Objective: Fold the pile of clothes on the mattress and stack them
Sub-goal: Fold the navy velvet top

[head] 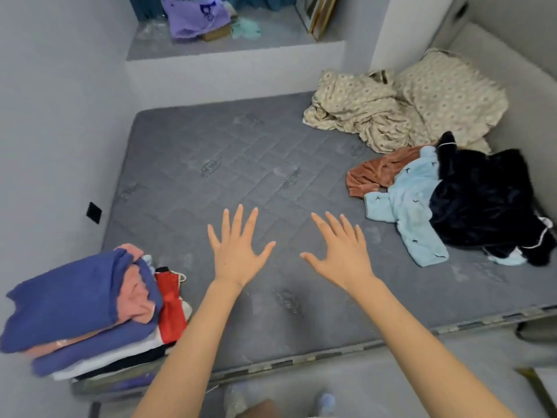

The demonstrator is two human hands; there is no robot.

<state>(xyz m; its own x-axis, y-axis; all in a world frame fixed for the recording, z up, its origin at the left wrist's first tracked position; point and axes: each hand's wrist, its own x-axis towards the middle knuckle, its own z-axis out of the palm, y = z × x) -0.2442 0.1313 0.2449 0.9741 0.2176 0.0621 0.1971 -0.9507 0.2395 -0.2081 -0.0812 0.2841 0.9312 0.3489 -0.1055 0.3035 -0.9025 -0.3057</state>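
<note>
Room: pale grey walls close round a quilted grey mattress [241, 152] with stitched diamond panels.
My hands: left hand [238, 251] and right hand [343, 254] are spread flat with fingers straight and apart. They hold nothing and hover over the bare middle of the mattress.
Folded stack [81, 306]: on the near corner at my left, with blue knit on top and pink, white and black layers below.
Unfolded pile [452, 200]: at my right, well apart from my hands.
Step, as I judge it: reach right, lift the light blue garment [413, 206] by its shoulders, lay it flat in the middle and smooth it before folding.
Textures: the light blue looks fleecy, the black garment [488, 200] plush with white piping, the rust garment [379, 170] velvety; all are bulky, so the folds need pressing down.
Beyond: crumpled floral bedding [407, 110].
</note>
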